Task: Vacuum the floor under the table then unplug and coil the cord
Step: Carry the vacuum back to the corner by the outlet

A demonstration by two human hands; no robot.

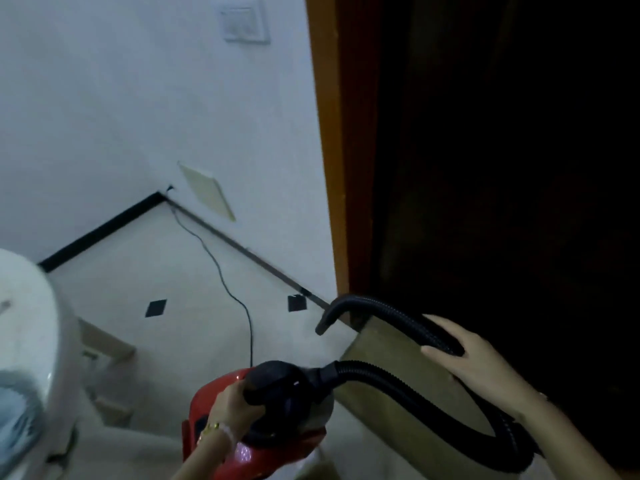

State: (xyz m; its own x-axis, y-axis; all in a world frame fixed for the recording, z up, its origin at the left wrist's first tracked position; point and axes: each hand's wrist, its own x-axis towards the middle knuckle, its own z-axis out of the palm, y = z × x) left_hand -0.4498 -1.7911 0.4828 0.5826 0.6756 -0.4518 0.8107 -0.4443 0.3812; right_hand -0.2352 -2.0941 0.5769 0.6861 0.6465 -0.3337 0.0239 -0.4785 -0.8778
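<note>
Entry: L hand [235, 405] fingers curling round red vac [242, 457] top handle. R hand [485, 362] fingers wrapping hose [398, 375] nr nozzle [332, 311]. Tip: aiming nozzle low, keeping far-left cord [227, 289] slack, unsnagged.

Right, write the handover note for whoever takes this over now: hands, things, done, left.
The left hand grips the vacuum by its black handle.
The right hand holds the hose.
The cord lies uncoiled across the floor to the wall corner; its plug is too small to see.
Done: cannot tell if the vacuuming is finished.
Left: unplug and coil the cord.
</note>
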